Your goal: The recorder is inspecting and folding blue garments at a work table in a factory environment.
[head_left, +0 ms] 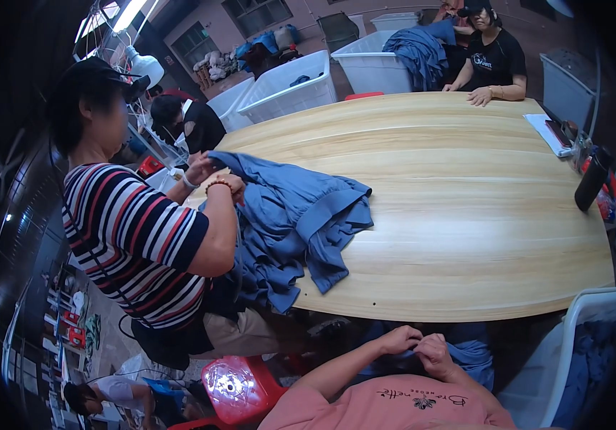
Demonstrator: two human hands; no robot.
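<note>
My left hand [400, 340] and my right hand [433, 355] are close together in front of my body, below the near edge of the table. Both have their fingers curled in. Whatever may be between the fingertips is too small or hidden to make out. Just beyond and under my hands, blue fabric [474, 360] hangs below the table edge. On the left part of the wooden table [466, 208] lies a crumpled blue garment [286, 208] with a wide band. A co-worker in a striped top holds its far left end with both hands.
To my right stands a white bin [566, 358] with dark blue fabric. A red stool [240, 387] is at my left. A black bottle [593, 179] and papers [546, 135] lie along the right edge. Another person leans on the far side, near white bins [290, 93].
</note>
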